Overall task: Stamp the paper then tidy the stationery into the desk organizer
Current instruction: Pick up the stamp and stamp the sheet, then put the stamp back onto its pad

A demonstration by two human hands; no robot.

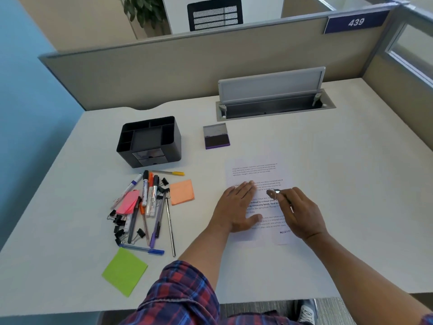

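Your left hand (236, 207) lies flat, fingers straight, pinning the paper (259, 200). Your right hand (298, 213), just beside it over the sheet, pinches a small stamp (273, 193). The sheet is thin, light and likely to slide; keep the palm down. "RECEIVE…" reads beneath your right wrist; "439" is on the partition sign (356, 21), well beyond both hands.

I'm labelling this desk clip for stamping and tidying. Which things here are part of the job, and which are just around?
Part of the job:
paper
stamp in the right hand
ink pad
desk organizer
pens and markers
binder clips
sticky notes
left hand, flat on the paper

Just around:
cable tray
office chair
plant
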